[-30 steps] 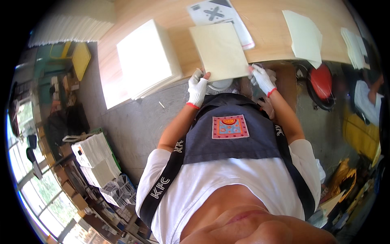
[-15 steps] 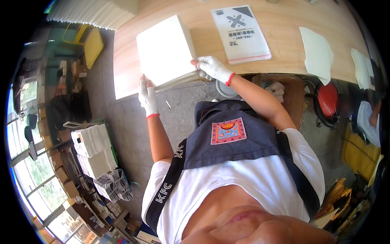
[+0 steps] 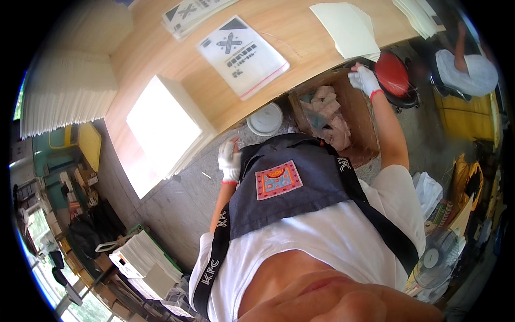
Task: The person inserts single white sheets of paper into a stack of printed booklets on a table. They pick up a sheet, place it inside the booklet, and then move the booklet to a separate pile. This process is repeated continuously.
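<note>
Up toward the upper right of the frame, a fanned stack of cream sheets [image 3: 346,29] lies on the wooden table [image 3: 292,27], with the gloved right hand [image 3: 365,79] just below its lower corner, fingers loosely bent, though I cannot tell whether they touch a sheet. Left of centre, the gloved left hand [image 3: 229,160] is near the tall white paper stack [image 3: 163,129], its fingers loosely parted with nothing visible between them. Between the stacks lies a flat printed packet [image 3: 244,56], while an open carton [image 3: 366,129] sits below the table edge.
</note>
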The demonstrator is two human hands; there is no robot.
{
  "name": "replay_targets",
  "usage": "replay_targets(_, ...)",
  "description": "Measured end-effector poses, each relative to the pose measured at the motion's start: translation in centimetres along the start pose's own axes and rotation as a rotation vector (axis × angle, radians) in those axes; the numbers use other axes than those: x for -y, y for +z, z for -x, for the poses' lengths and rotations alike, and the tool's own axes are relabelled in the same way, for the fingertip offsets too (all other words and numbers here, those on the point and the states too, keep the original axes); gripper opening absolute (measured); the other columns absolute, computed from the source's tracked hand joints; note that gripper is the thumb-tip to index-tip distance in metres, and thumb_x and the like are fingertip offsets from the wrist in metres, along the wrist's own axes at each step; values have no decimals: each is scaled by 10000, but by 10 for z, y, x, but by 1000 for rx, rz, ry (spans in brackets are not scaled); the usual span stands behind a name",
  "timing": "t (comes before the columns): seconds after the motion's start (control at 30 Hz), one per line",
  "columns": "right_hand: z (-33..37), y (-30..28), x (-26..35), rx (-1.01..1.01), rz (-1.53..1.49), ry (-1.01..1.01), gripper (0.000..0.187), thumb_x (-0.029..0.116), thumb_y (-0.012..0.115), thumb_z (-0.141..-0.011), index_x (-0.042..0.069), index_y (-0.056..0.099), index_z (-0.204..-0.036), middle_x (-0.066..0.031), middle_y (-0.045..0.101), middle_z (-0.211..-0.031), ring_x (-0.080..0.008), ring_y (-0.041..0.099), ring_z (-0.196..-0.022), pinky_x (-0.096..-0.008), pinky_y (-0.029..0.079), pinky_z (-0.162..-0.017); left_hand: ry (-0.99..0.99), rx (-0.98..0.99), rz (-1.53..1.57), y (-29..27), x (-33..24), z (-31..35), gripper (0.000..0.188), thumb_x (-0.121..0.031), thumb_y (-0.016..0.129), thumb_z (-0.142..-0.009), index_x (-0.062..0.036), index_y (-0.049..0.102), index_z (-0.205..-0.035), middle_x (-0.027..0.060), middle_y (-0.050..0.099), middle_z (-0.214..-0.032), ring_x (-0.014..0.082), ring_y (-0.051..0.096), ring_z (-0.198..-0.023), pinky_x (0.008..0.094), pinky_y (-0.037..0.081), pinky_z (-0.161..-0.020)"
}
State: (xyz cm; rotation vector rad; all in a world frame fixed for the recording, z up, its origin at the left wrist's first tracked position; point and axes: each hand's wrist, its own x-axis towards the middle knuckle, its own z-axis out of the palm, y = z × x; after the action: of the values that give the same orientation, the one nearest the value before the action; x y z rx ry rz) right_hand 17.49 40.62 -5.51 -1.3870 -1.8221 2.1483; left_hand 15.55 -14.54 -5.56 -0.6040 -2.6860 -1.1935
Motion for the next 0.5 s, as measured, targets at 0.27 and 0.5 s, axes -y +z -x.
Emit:
replay_targets(0.27, -27, 26, 29, -130, -371, -99, 224, 192, 522, -873, 26, 518, -1023, -96, 554, -692, -136, 512, -499, -227, 354, -360, 200, 216, -376, 45, -74, -161, 297, -175, 610, -736, -111, 572, -1023, 88, 578, -1005, 280, 538, -954, 373, 455, -779)
replay_targets(0.5, -34, 21, 21, -81, -500, -115, 111, 124, 596, -820, 19, 575, -848, -52, 554, -660, -103, 484, -455, -210, 341, -342, -19, 473, -772, 64, -81, -197, 352, -167, 635, -690, -143, 529, -1025, 78, 516, -1137, 295, 533, -985, 405, 483, -761)
